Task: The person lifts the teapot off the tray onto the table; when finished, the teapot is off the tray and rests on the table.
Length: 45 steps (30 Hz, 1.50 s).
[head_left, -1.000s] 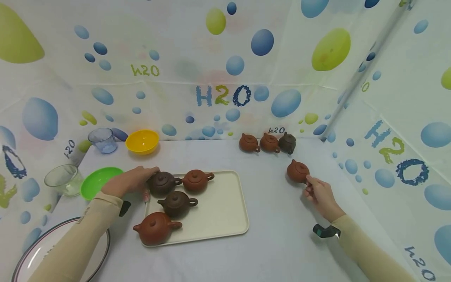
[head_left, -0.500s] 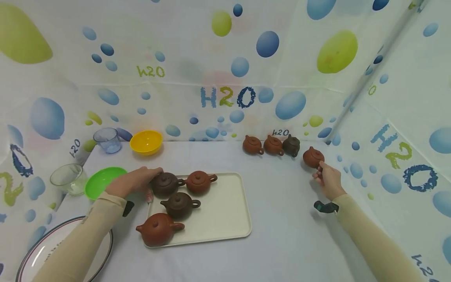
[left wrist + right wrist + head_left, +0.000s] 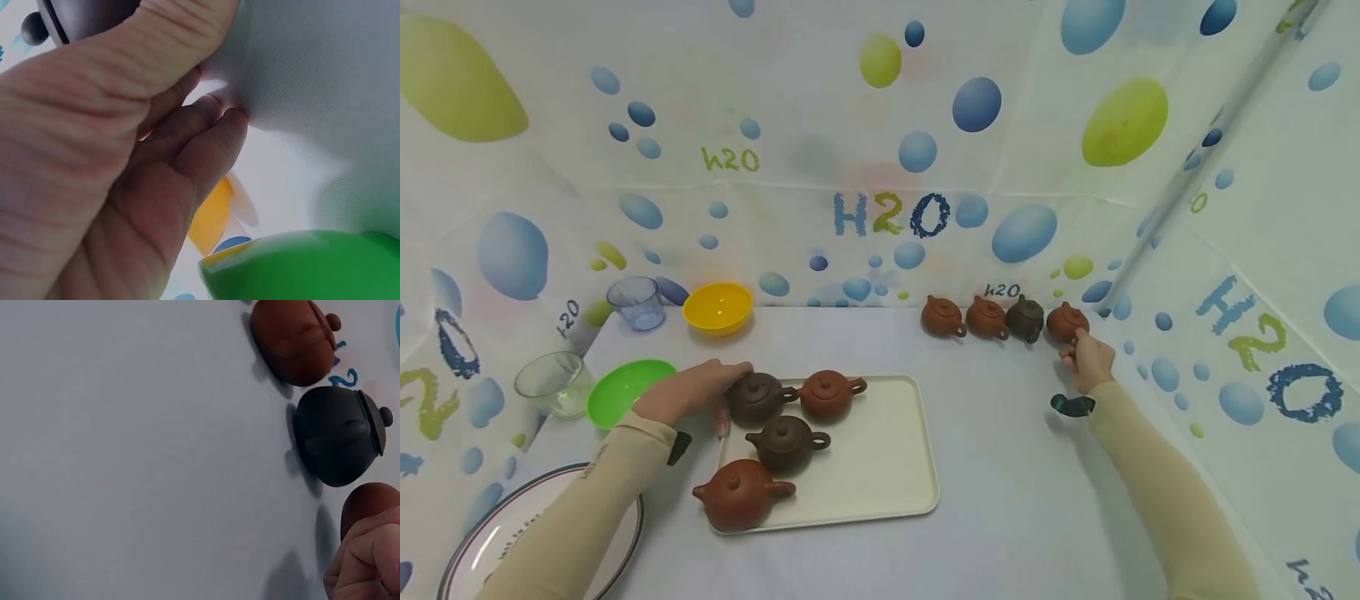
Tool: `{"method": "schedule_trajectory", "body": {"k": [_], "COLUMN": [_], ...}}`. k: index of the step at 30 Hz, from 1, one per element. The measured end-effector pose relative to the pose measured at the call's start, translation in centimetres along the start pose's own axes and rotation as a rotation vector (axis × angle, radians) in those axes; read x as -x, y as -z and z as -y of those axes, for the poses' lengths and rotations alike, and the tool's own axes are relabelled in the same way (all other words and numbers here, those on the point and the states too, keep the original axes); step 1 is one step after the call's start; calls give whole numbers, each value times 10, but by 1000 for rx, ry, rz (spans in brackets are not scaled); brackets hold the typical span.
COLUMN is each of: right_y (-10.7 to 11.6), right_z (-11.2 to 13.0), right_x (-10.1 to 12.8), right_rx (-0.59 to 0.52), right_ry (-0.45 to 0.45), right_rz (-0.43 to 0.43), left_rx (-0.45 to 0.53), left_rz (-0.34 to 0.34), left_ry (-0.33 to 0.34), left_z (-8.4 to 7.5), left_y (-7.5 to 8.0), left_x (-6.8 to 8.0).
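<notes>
At the table's [image 3: 1000, 467] far right corner, the right hand [image 3: 1088, 364] pinches the end pot [image 3: 1064, 322] by its handle. Whether its base bears fully on the table cannot be told. A handle-only hold leaves the weight out front, so a loosened pinch could let the pot tip and shed its lid. A sideways nudge could knock it into the black pot [image 3: 1026, 319] just beside it, and a push too far back could meet the backdrop at the far edge.

The left hand [image 3: 681, 392] touches the corner pot [image 3: 756, 397] at the tray's [image 3: 880, 450] far left corner; whether it grips cannot be told. Pressing or pulling unawares could drive that pot into the red pot [image 3: 827, 393] along the far rim, or drag the wrist against the green bowl [image 3: 625, 392].
</notes>
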State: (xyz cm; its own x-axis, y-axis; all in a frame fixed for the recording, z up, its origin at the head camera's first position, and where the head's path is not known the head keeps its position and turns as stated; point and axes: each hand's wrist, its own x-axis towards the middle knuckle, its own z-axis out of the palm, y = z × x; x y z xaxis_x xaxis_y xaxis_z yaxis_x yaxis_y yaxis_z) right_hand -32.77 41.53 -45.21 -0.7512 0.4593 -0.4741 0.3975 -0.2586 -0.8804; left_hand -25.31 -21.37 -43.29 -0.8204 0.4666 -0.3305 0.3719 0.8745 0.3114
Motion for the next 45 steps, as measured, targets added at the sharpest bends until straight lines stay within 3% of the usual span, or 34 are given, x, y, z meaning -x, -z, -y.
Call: {"method": "schedule_trajectory", "body": {"k": [7, 19, 25, 27, 33, 45], "right_y": [-7, -13, -12, -14, -35, -71], "right_z": [1, 1, -3, -7, -17, -51], "right_x": [-10, -15, -11, -7, 18, 70], "right_rx": [-29, 94, 142, 111, -53, 18], "right_ry": [-8, -30, -53, -61, -34, -11], "right_rz": [-21, -54, -160, -175, -79, 74], "left_rx": [4, -23, -25, -27, -13, 5], "left_rz": [-4, -6, 9, 3, -29, -3], "left_ry": [-4, 13, 27, 17, -2, -20], "left_z": [-2, -2, -4, -3, 2, 0], "left_y": [0, 0, -2, -2, 2, 2], "left_x": [0, 0, -3, -3, 2, 0]}}
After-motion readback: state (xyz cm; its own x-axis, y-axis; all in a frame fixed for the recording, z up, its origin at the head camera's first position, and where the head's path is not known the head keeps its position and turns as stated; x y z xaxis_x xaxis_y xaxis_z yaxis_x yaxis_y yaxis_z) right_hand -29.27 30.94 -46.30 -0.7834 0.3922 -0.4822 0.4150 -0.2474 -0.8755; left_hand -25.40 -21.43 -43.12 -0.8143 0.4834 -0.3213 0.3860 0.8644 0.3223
